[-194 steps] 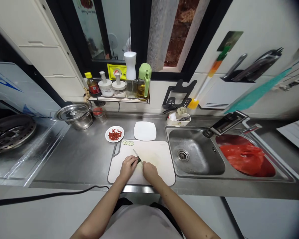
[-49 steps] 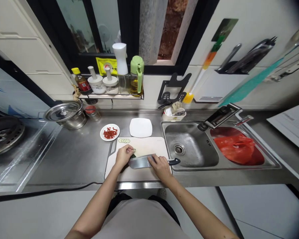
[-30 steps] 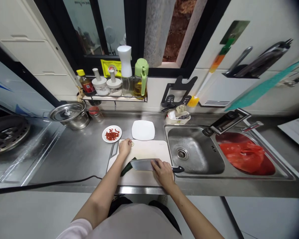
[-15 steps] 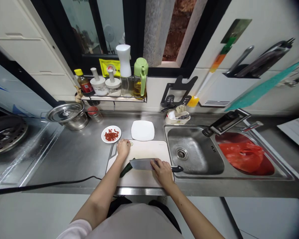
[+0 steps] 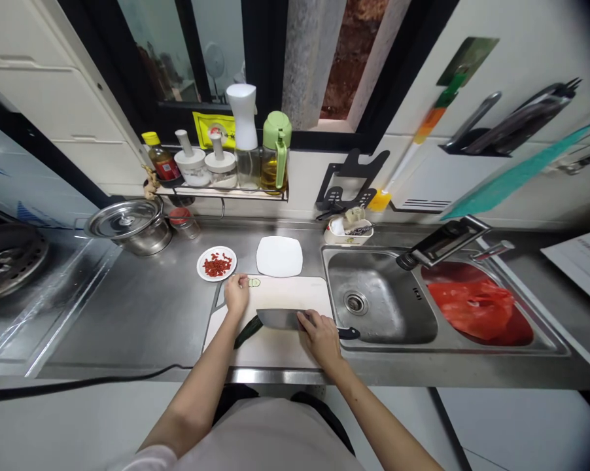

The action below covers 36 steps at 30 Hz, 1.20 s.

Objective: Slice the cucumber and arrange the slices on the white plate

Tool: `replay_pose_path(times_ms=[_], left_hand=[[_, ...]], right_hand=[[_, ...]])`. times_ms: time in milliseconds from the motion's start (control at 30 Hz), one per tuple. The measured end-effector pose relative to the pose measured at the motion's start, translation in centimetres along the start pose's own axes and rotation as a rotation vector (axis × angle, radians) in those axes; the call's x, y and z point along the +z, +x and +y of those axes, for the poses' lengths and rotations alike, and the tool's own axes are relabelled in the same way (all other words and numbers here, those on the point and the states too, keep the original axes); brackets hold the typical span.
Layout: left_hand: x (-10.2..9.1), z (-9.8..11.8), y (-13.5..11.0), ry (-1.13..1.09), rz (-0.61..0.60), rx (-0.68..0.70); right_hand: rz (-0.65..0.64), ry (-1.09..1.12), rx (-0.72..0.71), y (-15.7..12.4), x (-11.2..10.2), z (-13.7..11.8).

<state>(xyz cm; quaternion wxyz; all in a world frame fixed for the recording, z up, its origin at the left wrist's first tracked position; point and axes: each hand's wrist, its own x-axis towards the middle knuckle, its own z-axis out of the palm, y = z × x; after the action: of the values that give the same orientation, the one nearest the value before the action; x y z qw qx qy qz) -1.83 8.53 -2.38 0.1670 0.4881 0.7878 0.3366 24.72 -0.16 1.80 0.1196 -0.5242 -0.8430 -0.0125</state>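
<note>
My left hand [image 5: 237, 292] rests at the far left corner of the white cutting board [image 5: 285, 347], fingers curled over cucumber slices [image 5: 254, 282]; one or two slices show beside it. My right hand [image 5: 319, 335] lies on the cleaver [image 5: 280, 318], which rests flat on the board with its black handle [image 5: 348, 333] pointing toward the sink. A dark green cucumber piece [image 5: 247, 331] lies on the board beside my left forearm, just left of the blade.
A small plate of red chilli pieces [image 5: 216, 264] and a bare white square plate [image 5: 279, 256] stand behind the board. A steel sink [image 5: 378, 307] is at right, a red bag [image 5: 474, 307] in the second basin. A lidded pot [image 5: 128, 226] and a condiment shelf [image 5: 221, 190] are at back left.
My left hand left the cucumber piece by the blade and moved to the slices at the board's far left corner, covering them. The cleaver stayed flat under my right hand.
</note>
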Motion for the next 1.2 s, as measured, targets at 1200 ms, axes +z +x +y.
replay_pose_path(times_ms=[1200], left_hand=[[-3.7,-1.6,-9.7,-0.023,-0.223,0.322]], right_hand=[[-0.436,0.292,0.296,2.0,-1.5,-3.8]])
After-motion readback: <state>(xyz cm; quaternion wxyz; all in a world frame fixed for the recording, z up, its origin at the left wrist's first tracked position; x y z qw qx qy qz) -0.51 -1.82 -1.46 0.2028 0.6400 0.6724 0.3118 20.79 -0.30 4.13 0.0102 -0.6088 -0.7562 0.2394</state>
